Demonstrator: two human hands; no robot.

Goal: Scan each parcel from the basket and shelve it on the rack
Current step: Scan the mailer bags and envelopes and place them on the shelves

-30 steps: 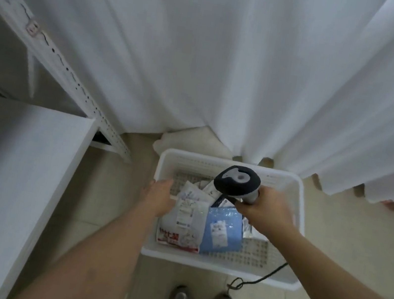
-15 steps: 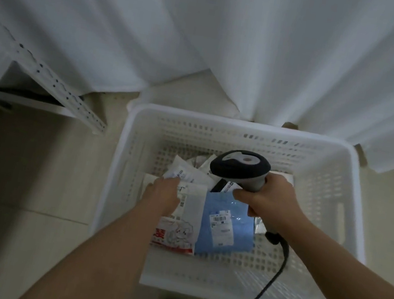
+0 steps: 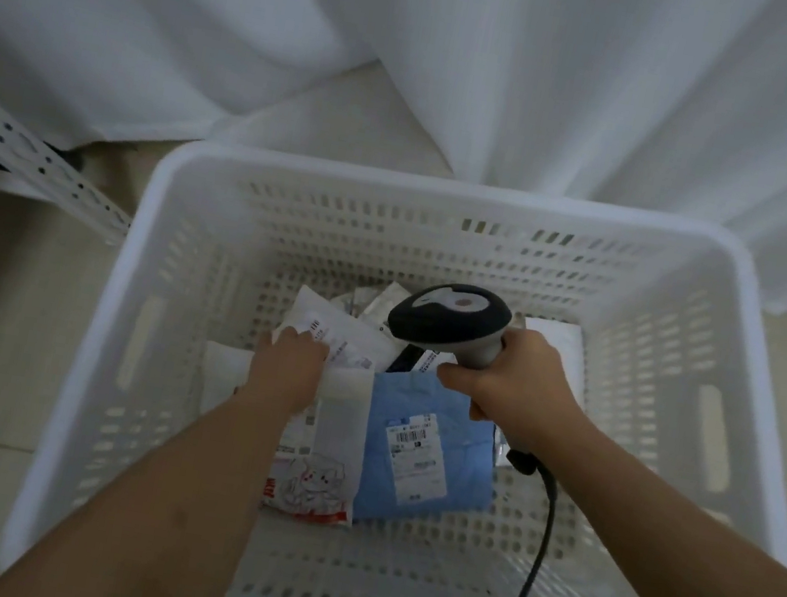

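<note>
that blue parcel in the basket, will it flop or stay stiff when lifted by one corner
The blue parcel looks like a thin poly mailer lying flat with soft wrinkles, so it will probably sag from a corner. It seems flat and lightly filled, so likely light. Its smooth film may be a bit slippery; the paper label could give the fingers better grip.

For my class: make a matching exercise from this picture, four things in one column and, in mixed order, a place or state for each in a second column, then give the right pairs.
Things:
1. scanner
2. blue parcel
3. left hand
4. cable

Places or states:
A. lies label up on the basket floor
B. gripped in the right hand
C. trails toward the basket's near edge
D. touches a white parcel

Pairs: 1-B, 2-A, 3-D, 4-C
</note>
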